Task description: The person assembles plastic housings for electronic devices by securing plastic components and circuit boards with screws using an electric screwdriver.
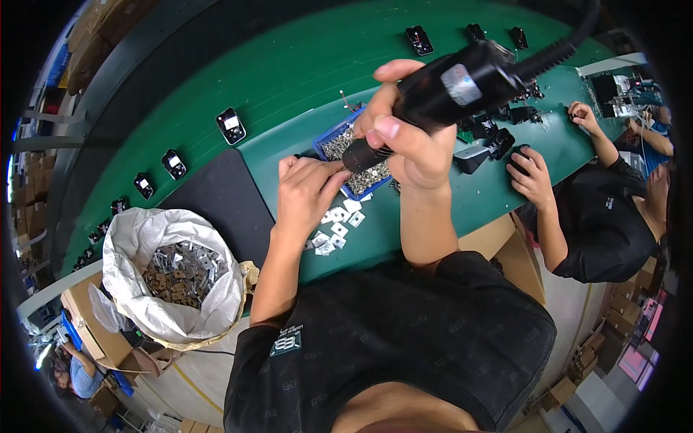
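Note:
My right hand point(419, 141) is wrapped round a black electric screwdriver point(451, 86), held tilted with its narrow end down to the left and its cable running off at the upper right. Close to that narrow end is my left hand point(304, 189), its fingers drawn together; whatever they grip is hidden behind them. A blue tray point(356, 196) full of small metal screws point(372, 179) sits under the tool, partly covered by it and by my right hand. Several small white square pieces point(339, 229) lie scattered on the green table point(375, 249) in front of the tray.
At left stands a white sack point(126, 270) of metal parts point(180, 274), beside a black mat point(216, 187). Black housings point(231, 126) line the green belt point(289, 72) beyond. To the right, a co-worker's hands point(534, 177) handle black parts near more housings point(498, 144).

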`<state>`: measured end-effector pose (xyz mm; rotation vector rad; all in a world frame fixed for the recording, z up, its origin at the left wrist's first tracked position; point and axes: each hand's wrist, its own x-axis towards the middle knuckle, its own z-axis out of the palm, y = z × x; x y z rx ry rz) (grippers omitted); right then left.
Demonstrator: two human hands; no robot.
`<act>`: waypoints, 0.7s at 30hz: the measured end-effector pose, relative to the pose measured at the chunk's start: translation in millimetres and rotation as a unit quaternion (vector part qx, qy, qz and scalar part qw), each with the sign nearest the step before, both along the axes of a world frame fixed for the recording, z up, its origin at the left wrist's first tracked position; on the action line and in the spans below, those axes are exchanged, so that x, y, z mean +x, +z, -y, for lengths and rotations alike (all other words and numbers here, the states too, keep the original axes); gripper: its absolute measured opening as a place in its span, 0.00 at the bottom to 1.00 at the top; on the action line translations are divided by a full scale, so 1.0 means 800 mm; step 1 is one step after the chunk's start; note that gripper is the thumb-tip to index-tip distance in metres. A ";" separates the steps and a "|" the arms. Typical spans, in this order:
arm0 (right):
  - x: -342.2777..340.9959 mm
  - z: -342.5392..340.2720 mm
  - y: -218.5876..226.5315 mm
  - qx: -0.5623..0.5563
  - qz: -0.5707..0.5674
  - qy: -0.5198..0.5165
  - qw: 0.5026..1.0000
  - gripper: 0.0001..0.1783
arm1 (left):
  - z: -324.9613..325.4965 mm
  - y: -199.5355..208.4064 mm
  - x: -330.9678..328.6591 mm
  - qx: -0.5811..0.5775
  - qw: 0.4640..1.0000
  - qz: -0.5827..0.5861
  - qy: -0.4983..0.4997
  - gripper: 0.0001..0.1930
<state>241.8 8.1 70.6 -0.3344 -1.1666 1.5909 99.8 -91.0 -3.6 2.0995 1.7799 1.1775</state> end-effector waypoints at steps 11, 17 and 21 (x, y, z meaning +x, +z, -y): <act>0.027 0.017 0.021 0.035 -0.221 0.093 0.970 0.30 | 0.022 -0.020 0.009 0.071 0.924 0.368 -0.078 0.10; 0.021 0.017 0.018 0.041 -0.227 0.109 0.967 0.31 | 0.025 -0.018 0.014 0.078 0.915 0.392 -0.060 0.09; 0.017 0.020 0.018 0.034 -0.234 0.107 0.966 0.31 | 0.029 -0.017 0.012 0.076 0.920 0.381 -0.050 0.09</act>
